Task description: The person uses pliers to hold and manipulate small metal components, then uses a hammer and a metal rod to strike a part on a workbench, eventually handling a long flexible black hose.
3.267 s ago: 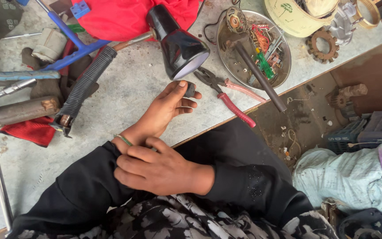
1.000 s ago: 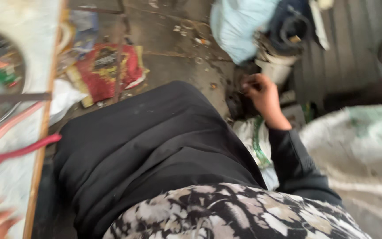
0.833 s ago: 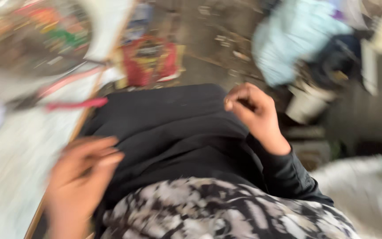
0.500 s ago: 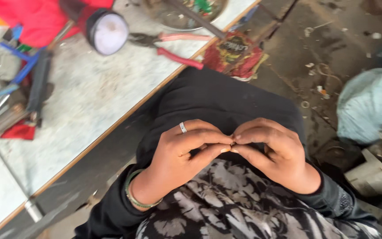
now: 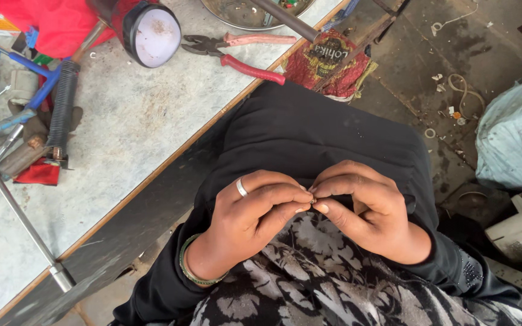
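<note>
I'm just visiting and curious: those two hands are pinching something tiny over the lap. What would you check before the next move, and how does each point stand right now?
1. Tiny part pinched between both hands' fingertips: ok.
2. What the part is and its condition: cannot tell, it is mostly hidden.
3. Left hand and right hand meet over the black-clothed lap, so a dropped part would likely land on cloth: ok.
4. Red-handled pliers lie on the worktable, apart from both hands: ok.
5. Lamp head faces upward, not at the hands: not ok.
</note>
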